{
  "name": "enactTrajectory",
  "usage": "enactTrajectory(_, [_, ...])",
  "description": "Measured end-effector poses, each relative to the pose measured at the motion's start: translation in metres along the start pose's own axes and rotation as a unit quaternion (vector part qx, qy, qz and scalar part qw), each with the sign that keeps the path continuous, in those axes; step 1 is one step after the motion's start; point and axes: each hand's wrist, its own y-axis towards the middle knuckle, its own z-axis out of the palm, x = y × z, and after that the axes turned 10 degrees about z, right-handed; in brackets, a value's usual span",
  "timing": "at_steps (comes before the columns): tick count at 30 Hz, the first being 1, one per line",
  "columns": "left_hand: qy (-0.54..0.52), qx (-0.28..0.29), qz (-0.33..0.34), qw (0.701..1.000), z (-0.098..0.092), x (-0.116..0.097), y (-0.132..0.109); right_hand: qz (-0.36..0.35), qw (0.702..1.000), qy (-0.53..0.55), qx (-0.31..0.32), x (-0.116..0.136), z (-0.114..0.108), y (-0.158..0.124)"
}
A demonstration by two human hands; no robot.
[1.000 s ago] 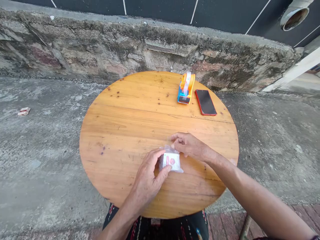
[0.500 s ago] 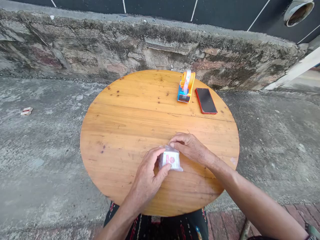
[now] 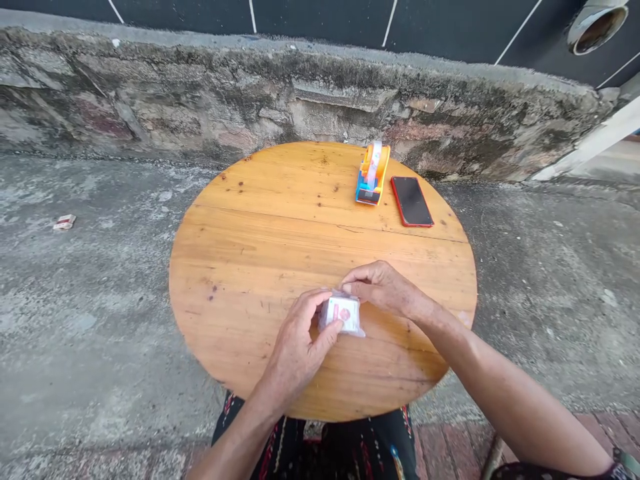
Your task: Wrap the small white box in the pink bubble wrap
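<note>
A small white box (image 3: 345,315) with a pink and red print lies on the round wooden table, wrapped in clear plastic (image 3: 356,331). My left hand (image 3: 303,333) grips it from the left, fingers along its far left edge and thumb on the printed face. At the far edge of the packet, my right hand (image 3: 377,288) is closed, thumb and forefinger pinching the plastic wrap. The exact bit of wrap between those fingertips is too small to make out.
Toward the back right of the wooden table (image 3: 240,247) stands a yellow and blue tape dispenser (image 3: 373,173) with a roll in it. Beside it lies a phone in a red case (image 3: 412,201). Behind the table runs a rough stone wall (image 3: 210,100).
My right hand has shifted very slightly at the packet's far edge, still pinching. My left hand keeps its grip on the box. The whole view has moved slightly.
</note>
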Motion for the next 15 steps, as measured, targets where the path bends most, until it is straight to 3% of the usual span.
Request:
enactTrajectory(10, [0.009,-0.012,0.005,1.0,0.0,-0.002,0.0,0.019,0.998,-0.034,0.053,0.008,-0.008,-0.003])
enactTrajectory(15, [0.008,-0.018,0.002,1.0,0.002,-0.002,0.0,-0.026,0.992,-0.058,0.11,0.013,-0.016,-0.003])
